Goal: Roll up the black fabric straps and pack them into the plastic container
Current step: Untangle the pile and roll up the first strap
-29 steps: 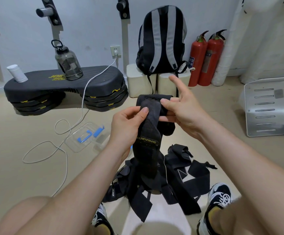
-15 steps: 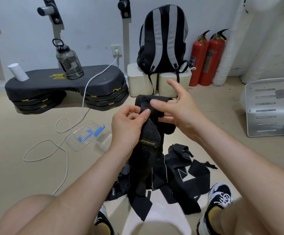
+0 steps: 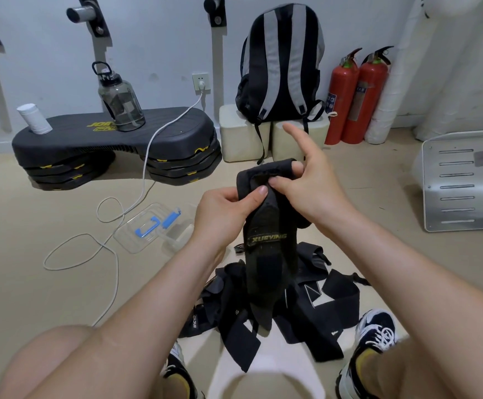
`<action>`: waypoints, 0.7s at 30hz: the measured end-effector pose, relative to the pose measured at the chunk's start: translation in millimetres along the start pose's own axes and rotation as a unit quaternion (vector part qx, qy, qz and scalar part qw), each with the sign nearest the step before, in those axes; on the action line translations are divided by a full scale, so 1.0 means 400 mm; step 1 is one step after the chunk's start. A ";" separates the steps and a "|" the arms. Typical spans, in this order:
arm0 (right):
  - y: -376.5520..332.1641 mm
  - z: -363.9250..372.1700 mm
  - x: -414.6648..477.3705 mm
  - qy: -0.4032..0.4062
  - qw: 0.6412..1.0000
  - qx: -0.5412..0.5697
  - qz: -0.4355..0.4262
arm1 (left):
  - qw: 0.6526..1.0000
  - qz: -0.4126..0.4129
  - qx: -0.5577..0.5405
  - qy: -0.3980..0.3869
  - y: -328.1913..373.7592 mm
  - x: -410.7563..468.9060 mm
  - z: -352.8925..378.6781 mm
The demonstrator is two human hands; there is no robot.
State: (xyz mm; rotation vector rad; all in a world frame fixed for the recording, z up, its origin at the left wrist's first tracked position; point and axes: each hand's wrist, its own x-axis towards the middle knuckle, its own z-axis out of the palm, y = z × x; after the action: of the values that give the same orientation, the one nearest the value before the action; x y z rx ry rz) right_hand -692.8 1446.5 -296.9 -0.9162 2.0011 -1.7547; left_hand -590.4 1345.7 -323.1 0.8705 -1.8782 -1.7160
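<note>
1. Grip: the left hand (image 3: 228, 214) pinches the strap (image 3: 269, 254) between thumb and fingers, just under its folded top. The right hand (image 3: 309, 185) grasps that fold, thumb on the near face and fingers tucked behind; its index finger points out straight, clear of the fabric.
2. Strap: it is held in the air between both hands. From the grip it hangs straight down, with a yellow "XUEYING" label just below the left thumb.
3. Directly beneath the grip, a loose pile (image 3: 332, 300) of black straps lies unrolled on the floor (image 3: 33, 211), between two shoes (image 3: 375, 332). The hanging end reaches the pile.
4. Left of the grip and lower, the container (image 3: 131, 243) sits on the floor, clear plastic with blue clips. Whether it holds any strap cannot be told.
5. Surface: beige floor, matt. A white cable (image 3: 116, 263) loops past the container to a wall socket (image 3: 200, 82).
6. Beyond the grip: a backpack (image 3: 282, 61) stands on pale blocks (image 3: 240, 136) against the wall (image 3: 154, 47), with two red extinguishers (image 3: 358, 93) beside it.
7. Far left of the grip: a black step platform (image 3: 70, 142) carries a bottle (image 3: 120, 102).
8. Right of the grip: a slotted metal panel (image 3: 462, 180) lies on the floor.
</note>
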 end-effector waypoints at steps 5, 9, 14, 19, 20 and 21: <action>-0.006 -0.004 -0.001 0.002 0.997 0.073 -0.007 | 0.994 -0.003 -0.097 -0.054 0.028 -0.009 0.000; 0.007 0.030 -0.003 0.025 0.999 0.013 -0.037 | 0.993 0.011 -0.120 -0.020 0.033 -0.012 0.012; 0.009 0.052 -0.011 0.044 0.997 0.058 -0.015 | 0.981 0.160 0.019 0.109 0.034 -0.005 0.021; 0.020 0.051 -0.013 -0.025 0.999 0.019 0.042 | 0.980 0.093 -0.130 0.118 0.053 0.019 -0.005; 0.027 0.057 -0.013 -0.011 0.999 -0.036 0.006 | 0.980 0.077 -0.157 0.092 0.054 0.018 -0.005; 0.034 0.061 -0.013 0.015 0.996 -0.083 -0.028 | 0.984 0.073 -0.147 0.075 0.054 0.015 -0.003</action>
State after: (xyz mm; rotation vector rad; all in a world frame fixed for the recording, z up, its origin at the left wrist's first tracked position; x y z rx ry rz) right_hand -676.9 1431.8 -315.5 -1.0113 2.1876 -1.6580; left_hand -597.1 1341.0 -302.0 0.7062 -1.5036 -1.7290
